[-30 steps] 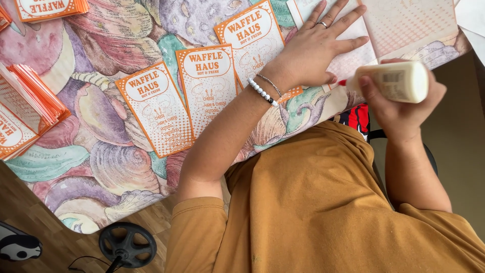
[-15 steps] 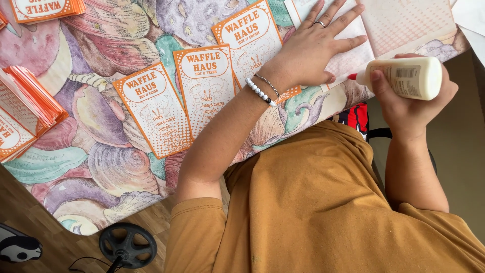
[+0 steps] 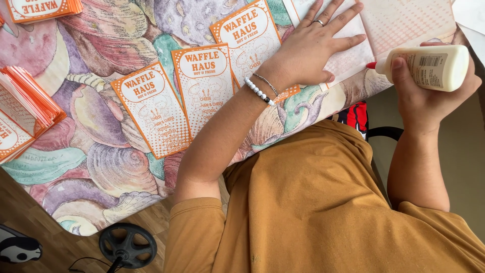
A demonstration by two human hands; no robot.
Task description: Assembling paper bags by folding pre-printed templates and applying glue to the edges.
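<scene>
While seen top-down, table under shell-print cloth, pastel pinks, purples, greens, filling most of the left and centre. Mustard shirt across the lower right. Wood floor at lower left, black wheel on it.

On the cloth: three orange-and-white cards in a fanned row, edges overlapping, running up toward the top centre. Stack of same cards at left edge, splayed. Another stack at top left corner, partly cut off. Pale sheet with faint dot pattern at top right, lying past the third card.

Left hand flat on the pale sheet, palm down, fingers spread, grasping nothing, just pressing. Ring on one finger; bead bracelet and thin chain at the wrist, over the corner of the third card.

Right hand wrapped around glue bottle, firm grasp. Bottle white, lying roughly horizontal, off the table's right edge, red tip pointing left at the sheet's lower edge. Tip near the sheet; contact not clear. Bottle well apart from left hand.

Red-black printed item just under the table edge, partly hidden.
</scene>
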